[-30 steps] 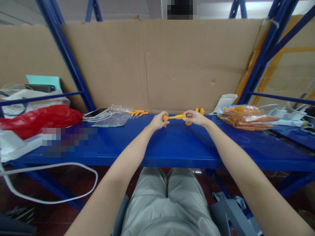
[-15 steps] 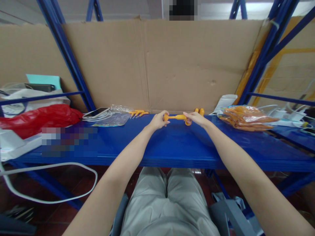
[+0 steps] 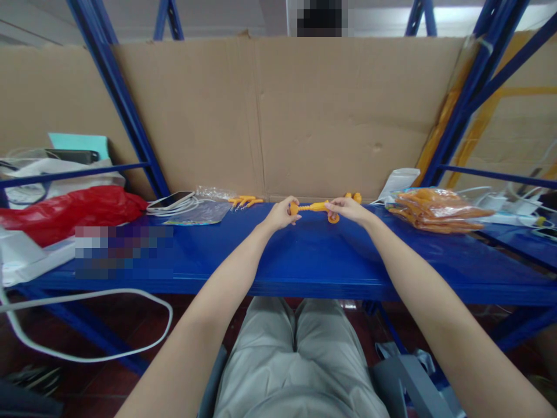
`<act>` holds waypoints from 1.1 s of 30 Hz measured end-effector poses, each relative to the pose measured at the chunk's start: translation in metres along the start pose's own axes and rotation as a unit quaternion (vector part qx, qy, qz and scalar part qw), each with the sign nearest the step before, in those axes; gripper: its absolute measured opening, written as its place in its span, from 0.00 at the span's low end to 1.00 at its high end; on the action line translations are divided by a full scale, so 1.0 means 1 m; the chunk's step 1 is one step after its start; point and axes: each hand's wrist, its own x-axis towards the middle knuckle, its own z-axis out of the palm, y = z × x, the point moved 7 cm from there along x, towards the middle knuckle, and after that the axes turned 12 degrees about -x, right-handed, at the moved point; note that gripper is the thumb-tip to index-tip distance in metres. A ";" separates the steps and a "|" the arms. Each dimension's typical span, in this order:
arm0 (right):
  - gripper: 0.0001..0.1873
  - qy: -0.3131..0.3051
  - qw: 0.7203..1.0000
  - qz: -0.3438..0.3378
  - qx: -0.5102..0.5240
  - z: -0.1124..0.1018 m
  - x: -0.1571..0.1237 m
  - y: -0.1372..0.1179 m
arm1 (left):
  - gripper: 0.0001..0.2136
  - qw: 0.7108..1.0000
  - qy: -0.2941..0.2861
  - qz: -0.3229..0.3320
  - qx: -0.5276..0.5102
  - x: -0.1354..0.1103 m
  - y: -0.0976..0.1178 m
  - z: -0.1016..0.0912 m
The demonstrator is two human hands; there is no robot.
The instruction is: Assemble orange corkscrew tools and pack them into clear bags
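An orange plastic bolt-like toy is held level just above the blue shelf, near its back. My left hand is closed round its left end. My right hand pinches the right end, where an orange ring or nut sits below the fingers. More small orange pieces lie just behind my right hand. A few thin orange parts lie to the left of my left hand.
A clear bag of orange parts lies at the right. A phone, white cables and a clear plastic bag lie at the left, with a red bag beyond. Cardboard backs the shelf. A white cable loops below.
My right fingers have shifted slightly on the toy's right end and the orange ring has moved a little. The left hand has stayed put.
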 end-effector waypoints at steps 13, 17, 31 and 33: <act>0.28 -0.010 0.999 0.025 -0.036 0.003 0.000 0.004 | 0.17 0.999 -0.010 -0.015 0.042 -0.001 -0.004 0.001; 0.22 -0.009 1.000 0.024 -0.013 0.005 -0.001 0.004 | 0.17 0.996 -0.005 -0.026 0.083 -0.001 -0.007 -0.001; 0.17 0.019 0.999 0.002 -0.030 0.005 0.002 0.009 | 0.16 0.993 -0.007 -0.015 0.115 -0.002 -0.006 0.000; 0.16 0.018 0.999 0.002 -0.030 0.004 0.001 0.007 | 0.16 0.994 -0.007 -0.012 0.110 -0.002 -0.006 0.000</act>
